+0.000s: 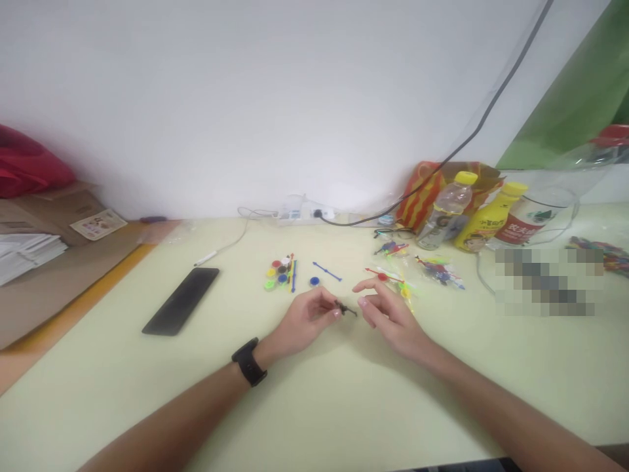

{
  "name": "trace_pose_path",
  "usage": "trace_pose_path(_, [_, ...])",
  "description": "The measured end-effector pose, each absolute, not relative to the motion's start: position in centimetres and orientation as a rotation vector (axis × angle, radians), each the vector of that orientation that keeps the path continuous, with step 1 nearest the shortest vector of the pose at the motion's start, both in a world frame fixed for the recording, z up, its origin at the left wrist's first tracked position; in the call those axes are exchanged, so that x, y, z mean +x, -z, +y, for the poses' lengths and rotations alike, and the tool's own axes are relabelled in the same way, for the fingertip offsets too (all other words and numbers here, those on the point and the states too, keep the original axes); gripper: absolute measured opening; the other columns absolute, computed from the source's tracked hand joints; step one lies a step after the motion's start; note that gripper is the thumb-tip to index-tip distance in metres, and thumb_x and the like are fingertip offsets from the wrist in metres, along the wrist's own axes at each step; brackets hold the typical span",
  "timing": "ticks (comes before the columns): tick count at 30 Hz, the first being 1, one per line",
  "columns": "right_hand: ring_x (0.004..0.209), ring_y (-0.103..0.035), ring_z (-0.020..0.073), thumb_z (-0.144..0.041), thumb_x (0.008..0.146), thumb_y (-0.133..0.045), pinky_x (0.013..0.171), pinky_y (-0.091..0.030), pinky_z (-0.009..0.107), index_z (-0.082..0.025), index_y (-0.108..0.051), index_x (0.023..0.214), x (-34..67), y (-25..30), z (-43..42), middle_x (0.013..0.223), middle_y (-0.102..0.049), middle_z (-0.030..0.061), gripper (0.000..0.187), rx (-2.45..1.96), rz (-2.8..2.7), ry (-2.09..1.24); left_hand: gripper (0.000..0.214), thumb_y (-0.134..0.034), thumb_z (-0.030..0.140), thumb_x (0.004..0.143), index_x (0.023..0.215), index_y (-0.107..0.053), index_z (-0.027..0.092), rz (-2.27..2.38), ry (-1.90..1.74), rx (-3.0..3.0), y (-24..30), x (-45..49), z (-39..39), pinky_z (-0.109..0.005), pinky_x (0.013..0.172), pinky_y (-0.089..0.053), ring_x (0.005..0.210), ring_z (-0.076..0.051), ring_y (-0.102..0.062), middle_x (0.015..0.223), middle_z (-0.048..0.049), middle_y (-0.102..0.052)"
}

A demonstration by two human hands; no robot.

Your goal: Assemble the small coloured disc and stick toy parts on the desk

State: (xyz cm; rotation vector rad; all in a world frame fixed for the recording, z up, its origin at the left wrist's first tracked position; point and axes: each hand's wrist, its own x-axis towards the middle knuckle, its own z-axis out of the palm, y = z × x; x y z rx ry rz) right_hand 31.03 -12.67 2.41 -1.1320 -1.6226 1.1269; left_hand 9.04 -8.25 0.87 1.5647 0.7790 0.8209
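This was an indoor tabletop workplace, perhaps in a home or small office; the view was too limited to say which. A pale table point(314, 413) met a white wall point(246, 98), with a power strip point(289, 215) mid-frame, drink bottles point(484, 226) at right and a cardboard box point(49, 213) at far left.

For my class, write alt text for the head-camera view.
A person's left hand pinches a small dark piece over a pale table, the right hand open close by. Beyond them lie colourful discs and arrow-shaped pieces; a black phone is at left, bottles at right.
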Motion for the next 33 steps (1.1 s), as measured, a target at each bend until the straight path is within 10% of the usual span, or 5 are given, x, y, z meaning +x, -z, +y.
trace_pose_path(8, [0.079,-0.061,0.0151,-0.049,0.098,-0.057,0.065,-0.052,0.031,-0.029,-0.044,0.135,30.9,-1.5,-12.4,0.132,-0.054,0.0093,0.045,-1.302,-1.545,-1.002,0.021,-0.075,0.034,0.091,0.095,-0.064,0.017,0.763,-0.851,1.558,-0.6,8.9,-8.3,-0.036,0.090,-0.054,0.094,-0.020,-0.068,0.101,-0.0077,-0.069])
trace_pose_path(15, [0.042,-0.029,0.0108,-0.062,0.099,-0.045,0.040,-0.029,0.023,-0.024,-0.053,0.127,31.2,-2.5,-12.2,0.054,-0.040,-0.0092,0.048,-1.214,-1.243,-1.536,0.022,-0.076,0.035,0.090,0.095,-0.066,0.016,0.761,-0.876,1.568,-0.5,9.0,-8.2,-0.036,0.090,-0.055,0.092,-0.019,-0.067,0.098,-0.0072,-0.068])
trace_pose_path(24, [0.051,-0.026,0.0084,-0.054,0.095,-0.061,0.045,-0.026,0.020,-0.022,-0.061,0.103,31.3,-2.4,-11.7,0.061,-0.037,-0.0076,0.032,-1.089,-1.106,-1.512,0.020,-0.076,0.032,0.090,0.095,-0.064,0.016,0.761,-0.869,1.571,-0.4,9.0,-8.1,-0.035,0.090,-0.055,0.093,-0.018,-0.066,0.098,-0.0064,-0.067])
trace_pose_path(28, [0.058,-0.046,0.0082,-0.051,0.096,-0.061,0.055,-0.048,0.026,-0.024,-0.059,0.112,31.0,-2.3,-12.0,0.104,-0.061,0.0021,0.031,-1.195,-1.300,-1.277,0.020,-0.076,0.032,0.090,0.095,-0.065,0.016,0.760,-0.863,1.573,-0.4,9.0,-8.1,-0.035,0.090,-0.055,0.093,-0.018,-0.067,0.098,-0.0065,-0.067])
trace_pose_path(33, [0.080,-0.061,0.0130,-0.048,0.099,-0.055,0.073,-0.060,0.035,-0.031,-0.047,0.137,30.8,-2.4,-12.5,0.155,-0.039,0.0084,0.042,-1.187,-1.562,-1.148,0.019,-0.075,0.032,0.091,0.096,-0.066,0.016,0.748,-0.854,1.574,-0.4,8.9,-8.1,-0.035,0.092,-0.055,0.095,-0.020,-0.068,0.098,-0.0066,-0.068])
